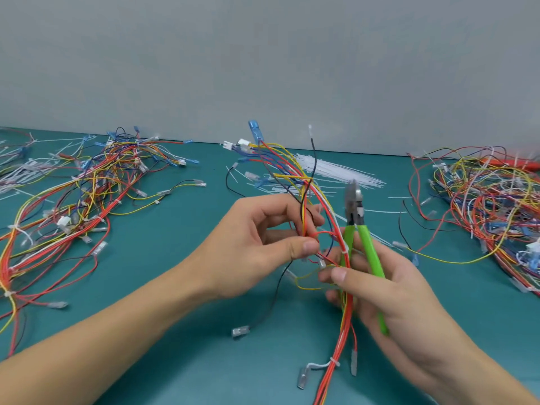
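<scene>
The harness hung over the surface. The left grip pinched its wires, and the right grip clasped the cutters and red strands. Ties already bound it. Trimming probably remained, and the right pile likely still waited.

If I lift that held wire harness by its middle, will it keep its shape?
Probably not: the wire harness curves and droops beyond the left hand and right hand, so likely floppy. Its dangling terminals may snag. Thin wires suggest it is light.
</scene>
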The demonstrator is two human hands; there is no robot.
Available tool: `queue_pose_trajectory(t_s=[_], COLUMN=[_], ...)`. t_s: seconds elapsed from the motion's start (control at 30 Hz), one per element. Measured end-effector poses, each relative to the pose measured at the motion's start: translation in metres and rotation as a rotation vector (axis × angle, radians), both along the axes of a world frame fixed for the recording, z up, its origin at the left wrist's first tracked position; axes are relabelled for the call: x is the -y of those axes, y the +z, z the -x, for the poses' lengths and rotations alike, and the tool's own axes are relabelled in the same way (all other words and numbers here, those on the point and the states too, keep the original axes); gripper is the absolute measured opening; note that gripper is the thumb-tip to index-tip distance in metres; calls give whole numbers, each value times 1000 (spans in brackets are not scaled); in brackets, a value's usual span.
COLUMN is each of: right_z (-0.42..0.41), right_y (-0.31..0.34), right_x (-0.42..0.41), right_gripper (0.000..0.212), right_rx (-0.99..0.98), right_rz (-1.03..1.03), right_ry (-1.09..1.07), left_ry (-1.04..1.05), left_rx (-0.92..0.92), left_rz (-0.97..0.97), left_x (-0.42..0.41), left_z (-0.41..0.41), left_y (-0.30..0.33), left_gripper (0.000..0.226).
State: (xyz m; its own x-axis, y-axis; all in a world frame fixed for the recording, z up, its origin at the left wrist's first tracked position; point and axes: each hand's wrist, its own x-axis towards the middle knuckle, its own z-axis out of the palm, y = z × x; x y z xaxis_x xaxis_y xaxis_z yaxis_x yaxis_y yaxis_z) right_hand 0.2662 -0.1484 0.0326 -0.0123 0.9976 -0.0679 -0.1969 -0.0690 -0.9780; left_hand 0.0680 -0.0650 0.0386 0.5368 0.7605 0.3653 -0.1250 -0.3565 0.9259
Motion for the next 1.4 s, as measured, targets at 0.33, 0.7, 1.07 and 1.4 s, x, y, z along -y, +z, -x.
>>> queue_pose_trajectory(t_s=[0.33, 0.7, 1.07, 1.4], right_z=[-4, -11, -4, -9], right_y=[3, 3, 2, -1], right_x=[3, 1, 3, 0], right_gripper=[47, 36, 30, 68], right_rx=[383, 536, 319, 185], right_rz=[-562, -187, -111, -69], right_ry=[-307, 42, 189, 28], left_ry=[295, -58, 163, 131], left_rx=[-153, -96, 114, 221], left_rz=[-443, 617, 682, 684], left_x=[-3, -27, -22, -28], left_z=[2, 28, 9, 14], left_y=[0, 2, -7, -17], left_gripper=[13, 49, 29, 21])
